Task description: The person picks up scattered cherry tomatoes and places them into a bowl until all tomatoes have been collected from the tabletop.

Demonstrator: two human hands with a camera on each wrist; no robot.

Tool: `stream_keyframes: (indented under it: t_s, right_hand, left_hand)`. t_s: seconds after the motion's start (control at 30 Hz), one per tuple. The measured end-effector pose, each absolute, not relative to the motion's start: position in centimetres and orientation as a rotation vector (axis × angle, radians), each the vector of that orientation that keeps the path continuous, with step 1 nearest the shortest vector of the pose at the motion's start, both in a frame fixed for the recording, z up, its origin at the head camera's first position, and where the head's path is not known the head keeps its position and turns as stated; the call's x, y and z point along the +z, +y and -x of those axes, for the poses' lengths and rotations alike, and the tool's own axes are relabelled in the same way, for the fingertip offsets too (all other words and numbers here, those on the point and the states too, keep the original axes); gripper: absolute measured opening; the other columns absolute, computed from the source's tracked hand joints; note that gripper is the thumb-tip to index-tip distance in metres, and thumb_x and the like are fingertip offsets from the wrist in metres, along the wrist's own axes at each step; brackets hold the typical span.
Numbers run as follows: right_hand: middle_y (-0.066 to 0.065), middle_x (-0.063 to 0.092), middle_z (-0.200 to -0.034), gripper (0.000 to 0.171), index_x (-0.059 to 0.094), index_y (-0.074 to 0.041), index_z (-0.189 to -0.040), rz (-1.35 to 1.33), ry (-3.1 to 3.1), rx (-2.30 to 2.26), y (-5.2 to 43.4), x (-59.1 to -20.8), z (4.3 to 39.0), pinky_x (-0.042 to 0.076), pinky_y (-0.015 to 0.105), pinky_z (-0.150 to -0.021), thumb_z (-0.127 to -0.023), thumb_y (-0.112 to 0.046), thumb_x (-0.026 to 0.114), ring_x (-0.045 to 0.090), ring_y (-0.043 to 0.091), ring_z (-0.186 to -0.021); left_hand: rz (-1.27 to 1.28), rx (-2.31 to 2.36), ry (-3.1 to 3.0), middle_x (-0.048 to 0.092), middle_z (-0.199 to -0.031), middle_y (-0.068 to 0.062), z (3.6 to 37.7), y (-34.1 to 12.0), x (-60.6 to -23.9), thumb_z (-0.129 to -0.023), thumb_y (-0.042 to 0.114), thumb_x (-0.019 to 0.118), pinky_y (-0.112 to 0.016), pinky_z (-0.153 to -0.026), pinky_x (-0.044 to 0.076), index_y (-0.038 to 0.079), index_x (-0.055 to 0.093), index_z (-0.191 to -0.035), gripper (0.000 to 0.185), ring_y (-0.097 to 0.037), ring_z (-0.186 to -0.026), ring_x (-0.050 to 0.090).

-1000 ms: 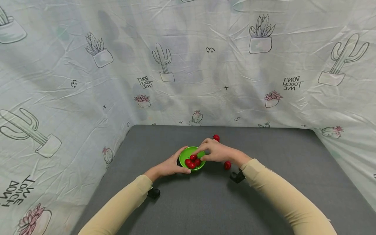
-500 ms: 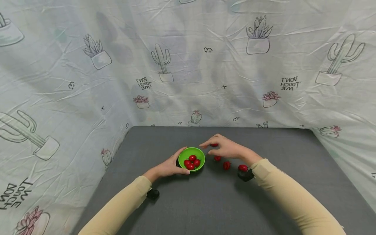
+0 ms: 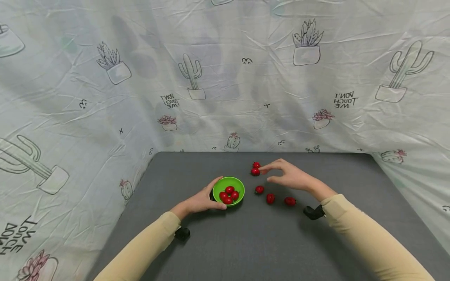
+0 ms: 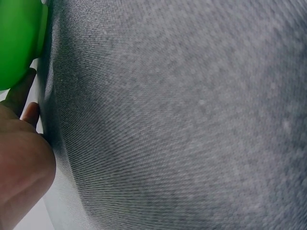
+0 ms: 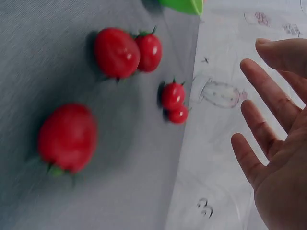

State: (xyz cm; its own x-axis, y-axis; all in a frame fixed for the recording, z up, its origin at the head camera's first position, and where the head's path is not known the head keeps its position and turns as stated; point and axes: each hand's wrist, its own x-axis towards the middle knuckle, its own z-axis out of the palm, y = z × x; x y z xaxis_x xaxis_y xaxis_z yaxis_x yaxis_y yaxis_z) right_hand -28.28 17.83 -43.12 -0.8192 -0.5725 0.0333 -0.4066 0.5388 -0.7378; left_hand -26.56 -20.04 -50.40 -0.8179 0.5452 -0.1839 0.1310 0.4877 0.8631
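A green bowl [image 3: 230,181] stands on the grey table with several small red tomatoes [image 3: 229,190] inside. My left hand [image 3: 201,200] grips it from the left, thumb on the near side and fingers at the far side. In the left wrist view, the bowl's outer wall [image 4: 19,43] meets the fingers. My right hand [image 3: 292,176] hovers right of the bowl, fingers spread and nothing held. Its fingertips are closest to a pair of tomatoes [image 3: 255,171] at the back. The right wrist view shows the hand [image 5: 283,124] apart from the tomatoes [image 5: 68,137].
Between the bowl and my right wrist, three loose tomatoes lie in a slanting row: one tomato [image 3: 259,189], another tomato [image 3: 270,198] and a third tomato [image 3: 290,201]. A cactus-print sheet [image 3: 225,78] rises behind the table [image 3: 239,242] and along its sides.
My right hand has drawn away from inside the bowl to the right, uncovering the loose tomatoes. The left hand has kept its hold on the bowl.
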Motion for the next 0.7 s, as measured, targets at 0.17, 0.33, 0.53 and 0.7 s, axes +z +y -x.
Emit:
stream_keyframes:
  t_s: [0.17, 0.33, 0.53, 0.7]
  right_hand:
    - [-0.006, 0.064, -0.127, 0.041, 0.065, -0.022, -0.14, 0.793, 2.625, -1.156, 19.7, -43.6, 27.8, 0.038, 0.06, -0.103, -0.1, -0.025, 0.071, 0.044, 0.023, -0.128]
    - [-0.002, 0.065, -0.127, 0.045, 0.063, -0.019, -0.142, 0.755, 2.663, -1.154, 21.5, -44.0, 27.1, 0.037, 0.062, -0.103, -0.099, -0.029, 0.071, 0.045, 0.025, -0.128]
    - [0.0, 0.063, -0.129, 0.047, 0.062, -0.016, -0.143, 0.72, 2.684, -1.144, 23.0, -44.6, 26.7, 0.036, 0.064, -0.103, -0.099, -0.029, 0.072, 0.046, 0.028, -0.128]
    - [0.004, 0.063, -0.13, 0.049, 0.062, -0.012, -0.143, 0.731, 2.68, -1.146, 23.7, -45.9, 26.1, 0.038, 0.065, -0.101, -0.098, -0.028, 0.073, 0.049, 0.032, -0.126]
  left_hand:
    - [-0.563, 1.275, 2.301, 0.02, -0.166, -0.002, 26.9, -20.2, -50.6, -0.082, 0.045, 0.086, -0.057, -0.117, 0.023, 0.028, 0.013, -0.166, 0.112, -0.024, -0.151, 0.021]
    - [-0.571, 1.273, 2.297, 0.019, -0.167, -0.004, 27.1, -20.3, -50.5, -0.083, 0.045, 0.086, -0.059, -0.117, 0.023, 0.027, 0.012, -0.166, 0.112, -0.027, -0.152, 0.02]
    - [-0.55, 1.25, 2.308, 0.018, -0.167, -0.002, 27.6, -20.4, -50.3, -0.082, 0.049, 0.085, -0.061, -0.117, 0.021, 0.033, 0.014, -0.165, 0.111, -0.027, -0.152, 0.018]
    - [-0.57, 1.249, 2.311, 0.018, -0.167, -0.001, 27.9, -20.6, -50.6, -0.082, 0.05, 0.085, -0.061, -0.117, 0.021, 0.032, 0.013, -0.166, 0.112, -0.027, -0.152, 0.018]
